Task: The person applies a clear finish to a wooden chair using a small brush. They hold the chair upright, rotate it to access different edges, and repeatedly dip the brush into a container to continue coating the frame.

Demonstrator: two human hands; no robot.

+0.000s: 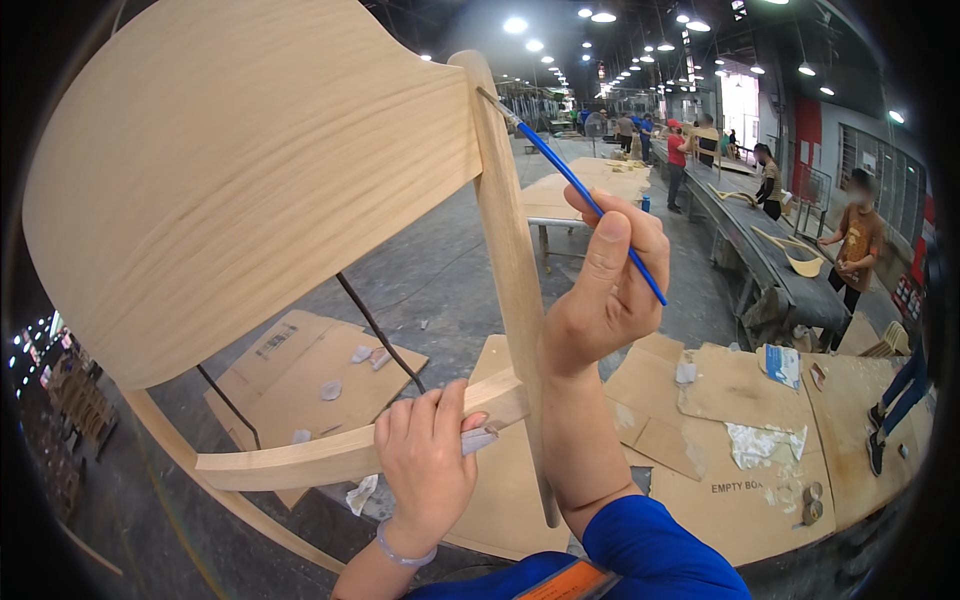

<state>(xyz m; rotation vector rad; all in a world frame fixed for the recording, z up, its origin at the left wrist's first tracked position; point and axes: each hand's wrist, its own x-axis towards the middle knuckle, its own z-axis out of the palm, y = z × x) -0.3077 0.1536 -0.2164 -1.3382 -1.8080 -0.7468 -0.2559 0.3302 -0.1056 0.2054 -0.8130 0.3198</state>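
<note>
A bare pale-wood chair frame stands before me, with a wide curved backrest panel (250, 180) at the upper left. My right hand (612, 275) pinches a thin blue-handled brush (565, 170). Its tip meets the upright post (508, 230) near the top, where the panel joins it. Lower down, my left hand (428, 455) wraps round the chair's lower crosspiece (295, 460). A small greyish rolled piece (480, 438) shows beside its thumb; whether the fingers hold it too, I cannot tell.
Flattened cardboard (730, 480) with scraps and small round tins (812, 503) lies at the lower right. Another cardboard sheet (270, 375) lies below the panel. A long conveyor (770, 250) with chair parts runs along the right, with several people beside it. Tables (590, 190) stand farther back.
</note>
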